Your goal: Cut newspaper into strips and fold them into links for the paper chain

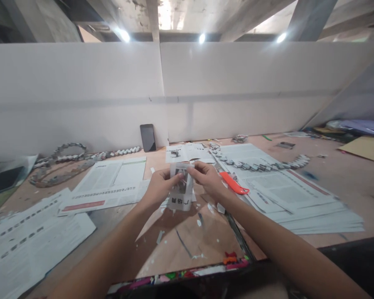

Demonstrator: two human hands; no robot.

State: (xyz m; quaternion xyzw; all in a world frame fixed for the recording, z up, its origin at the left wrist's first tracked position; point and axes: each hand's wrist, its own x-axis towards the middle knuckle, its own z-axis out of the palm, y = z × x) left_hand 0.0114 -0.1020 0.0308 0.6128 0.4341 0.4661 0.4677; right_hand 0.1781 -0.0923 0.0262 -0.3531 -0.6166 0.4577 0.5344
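A small piece of printed paper [180, 198] is held up between my hands over the middle of the table. My left hand [159, 185] pinches its left edge, with the thumb lying across the print. My right hand [207, 176] grips the upper right edge between thumb and fingers. Just right of my right hand lies an orange-red utility knife [233, 182]. Behind the hands, a printed sheet [190, 153] lies flat with a small folded bit on it. Paper scraps [160, 236] are scattered on the table below the held piece.
Printed sheets lie in a stack [324, 207] on the right and loose [109, 182] on the left. Folded-paper chains [262, 166] lie at right and back left [59, 160]. A phone [148, 138] leans on the white partition [81, 74]; coloured scraps [230, 258] line the front edge.
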